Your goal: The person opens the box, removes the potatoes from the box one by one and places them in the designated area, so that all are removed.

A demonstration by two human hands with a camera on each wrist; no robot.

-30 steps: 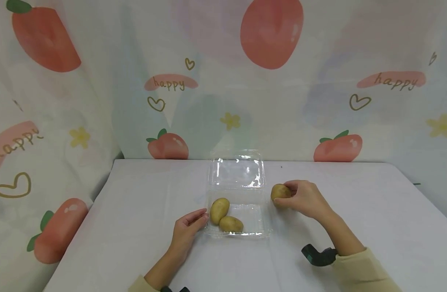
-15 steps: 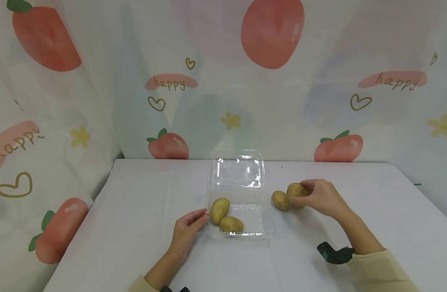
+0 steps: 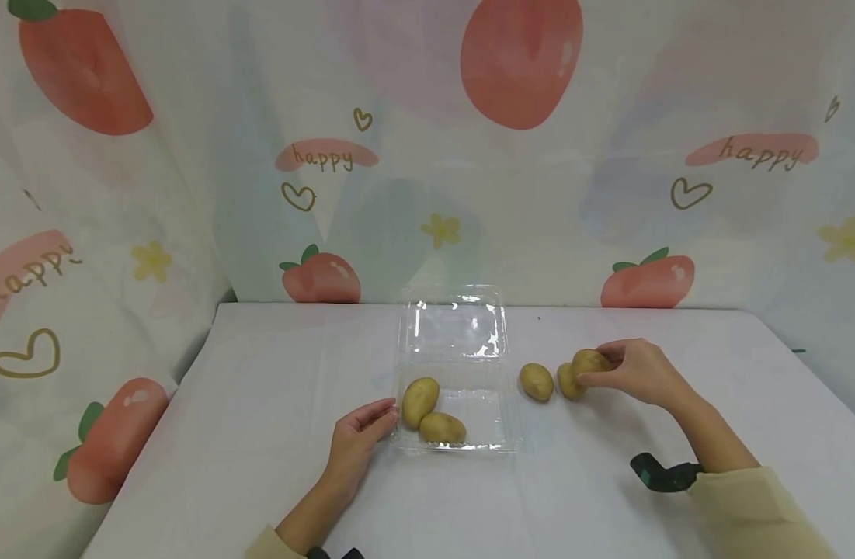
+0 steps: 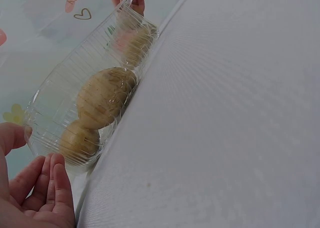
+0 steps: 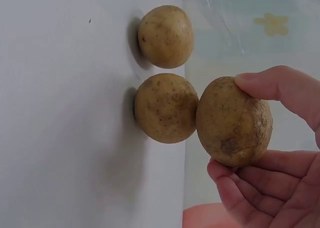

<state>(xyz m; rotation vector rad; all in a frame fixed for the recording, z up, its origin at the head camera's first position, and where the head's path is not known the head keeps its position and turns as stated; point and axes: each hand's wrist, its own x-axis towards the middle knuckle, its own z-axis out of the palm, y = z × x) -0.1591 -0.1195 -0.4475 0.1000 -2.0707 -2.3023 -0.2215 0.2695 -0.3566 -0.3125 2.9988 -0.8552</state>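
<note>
My right hand [image 3: 644, 373] pinches a potato [image 5: 234, 122] between thumb and fingers, right of the clear plastic box [image 3: 476, 407]. Close by the held one, a second potato [image 5: 166, 107] lies on the table, and a third potato [image 5: 166, 36] lies a little nearer the box. Two more potatoes, one upright-looking [image 3: 421, 402] and one sideways [image 3: 443, 428], lie in the left part of the box. At the box's left edge my left hand [image 3: 360, 439] holds the rim, thumb [image 4: 15, 137] on one side and fingertips [image 4: 59, 170] at the lower wall.
The box's lid [image 3: 455, 330] stands open toward the back of the white-covered table [image 3: 280, 373]. A printed curtain [image 3: 532, 225] hangs behind the table. Black devices, one of them a wrist camera mount [image 3: 665, 473], are worn at the wrists.
The right hand has moved right with its potato, away from the box, uncovering two potatoes on the table. The left hand, the box and its potatoes stay where they were.
</note>
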